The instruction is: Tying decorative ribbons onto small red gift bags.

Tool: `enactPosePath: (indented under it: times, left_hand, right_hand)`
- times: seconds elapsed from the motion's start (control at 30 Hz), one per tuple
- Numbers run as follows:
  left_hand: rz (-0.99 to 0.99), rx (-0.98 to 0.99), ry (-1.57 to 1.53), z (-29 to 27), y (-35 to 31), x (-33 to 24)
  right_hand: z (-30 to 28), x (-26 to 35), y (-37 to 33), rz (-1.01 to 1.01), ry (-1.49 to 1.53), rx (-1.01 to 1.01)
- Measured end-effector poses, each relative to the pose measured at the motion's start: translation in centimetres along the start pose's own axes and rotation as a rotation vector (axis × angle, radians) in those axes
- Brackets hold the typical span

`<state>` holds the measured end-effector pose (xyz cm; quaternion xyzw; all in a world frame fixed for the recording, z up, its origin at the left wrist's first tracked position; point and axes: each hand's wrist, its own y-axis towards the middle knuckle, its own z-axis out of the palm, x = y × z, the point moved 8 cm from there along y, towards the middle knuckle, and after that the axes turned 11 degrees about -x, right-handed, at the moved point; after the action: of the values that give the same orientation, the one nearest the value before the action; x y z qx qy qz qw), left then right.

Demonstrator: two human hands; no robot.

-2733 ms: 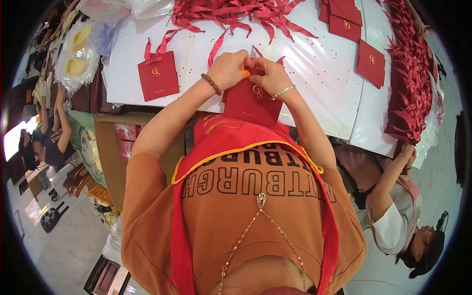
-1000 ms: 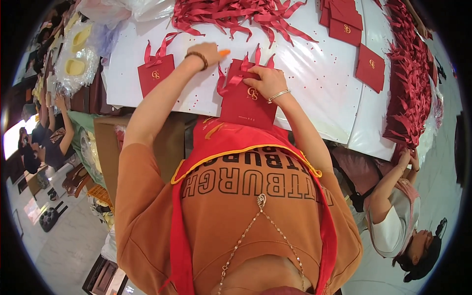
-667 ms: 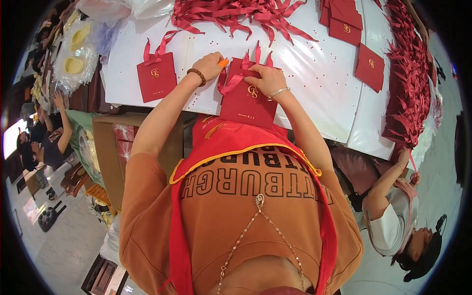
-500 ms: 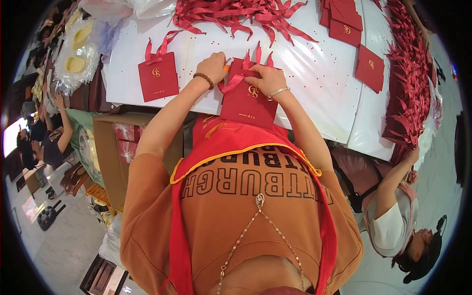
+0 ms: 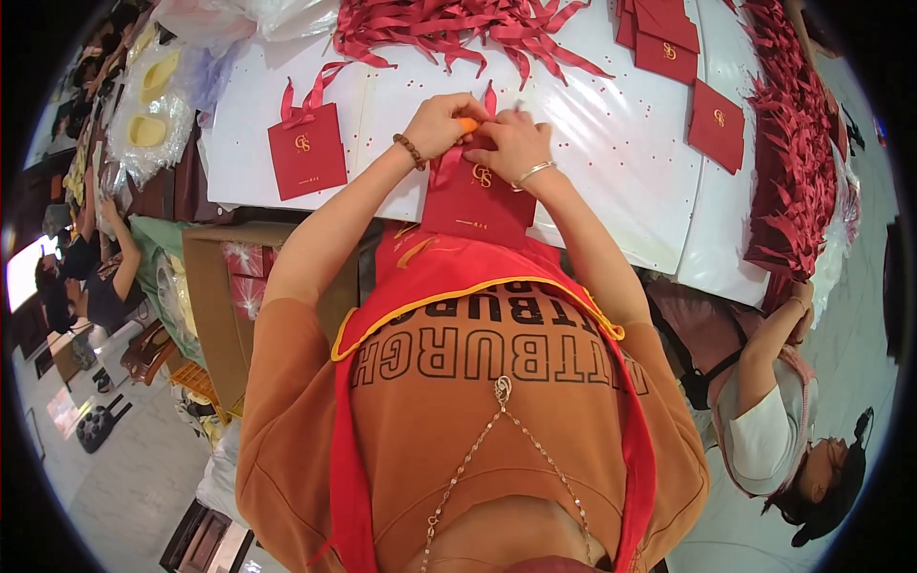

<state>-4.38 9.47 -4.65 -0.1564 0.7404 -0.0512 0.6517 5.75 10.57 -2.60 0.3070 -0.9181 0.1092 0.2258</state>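
A small red paper gift bag (image 5: 478, 202) with a gold emblem lies flat at the table's near edge, just in front of my apron. Both hands meet at its top edge, where a red ribbon (image 5: 490, 97) sticks up between them. My left hand (image 5: 441, 126), with an orange cover on one finger, is closed on the ribbon. My right hand (image 5: 516, 148) is pinched against it from the other side, its far fingers blurred. The fingers hide the ribbon's middle part. Further left lies another red bag (image 5: 308, 151) with its ribbon tied on.
Loose red ribbons (image 5: 458, 29) are heaped at the table's far side. Several red bags (image 5: 716, 124) lie at the right, beside a long row of ribboned bags (image 5: 788, 181). A cardboard box (image 5: 215, 296) stands below left. Another person (image 5: 764, 430) works at the right.
My left hand has moved right, onto the ribbon at the bag's top. My right hand has shifted slightly up the bag, and the ribbon's loose tail is now gathered between both hands.
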Motion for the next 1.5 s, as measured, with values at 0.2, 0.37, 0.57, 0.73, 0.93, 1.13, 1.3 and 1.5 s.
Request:
enactPosePath:
  times: [0.2, 0.37, 0.57, 0.73, 0.93, 1.13, 1.3, 1.5]
  left_hand:
    - [-0.089, 0.129, 0.150, 0.7, -0.3, 0.4]
    - [0.050, 0.130, 0.235, 1.0, -0.3, -0.4]
    - [0.268, 0.025, 0.251, 1.2, -3.2, -2.9]
    - [0.054, -0.061, 0.201, 2.2, -4.0, -0.6]
    - [0.253, -0.155, 0.416, 2.2, -4.0, -1.5]
    - [0.246, -0.183, 0.418, 2.5, -3.8, -2.4]
    - [0.042, -0.090, 0.344, 2.8, -3.2, -1.0]
    - [-0.213, -0.025, 0.151, 2.8, -3.5, 0.0]
  right_hand:
    - [-3.3, -2.4, -1.9, -0.084, -0.066, -0.092]
    - [-2.4, -3.4, -2.8, 0.073, 0.281, -0.157]
    - [-1.1, -4.8, -2.5, 0.169, 0.382, -0.190]
    - [-0.6, -4.7, -2.6, 0.341, 0.586, -0.033]
    - [-0.3, -4.3, -2.9, 0.382, 0.727, 0.034]
    - [0.2, -4.8, -3.2, 0.336, 0.740, -0.027]
    - [-0.1, -4.5, -3.1, 0.272, 0.710, -0.070]
    - [0.4, -4.9, -3.1, 0.359, 0.716, -0.006]
